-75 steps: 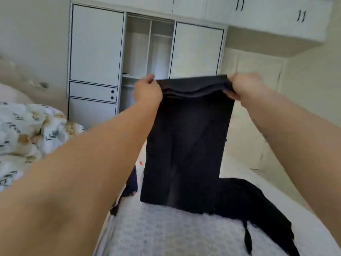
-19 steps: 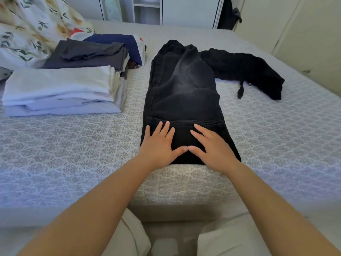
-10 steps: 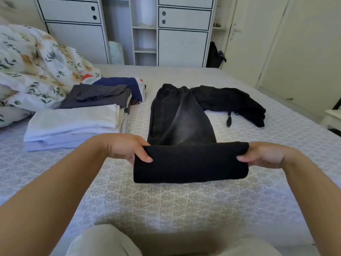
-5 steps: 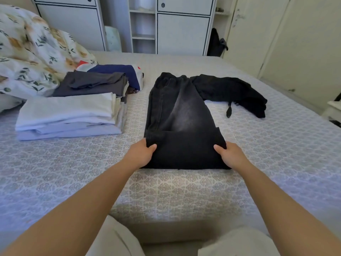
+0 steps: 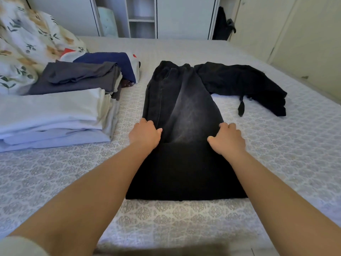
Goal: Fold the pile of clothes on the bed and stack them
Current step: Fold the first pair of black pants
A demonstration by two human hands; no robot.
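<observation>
Fingers of both hands, left hand (image 5: 144, 134) and right hand (image 5: 227, 138), curl around the black trousers' (image 5: 181, 111) side edges, seemingly gripping the folded end for another fold; folded stack (image 5: 55, 111) lies beyond the left fingers.

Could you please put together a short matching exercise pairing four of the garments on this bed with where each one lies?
Things:
1. Faded black denim trousers
2. Crumpled black garment with a dangling strap
3. Folded dark grey garment
4. Folded navy blue garment

Places:
A. Behind the grey piece, by the floral duvet
B. Far right of the bed, not yet folded
C. Centre of the bed, gripped by the left hand and right hand
D. On top of the stack of white folded linens

Pairs: 1-C, 2-B, 3-D, 4-A
</observation>
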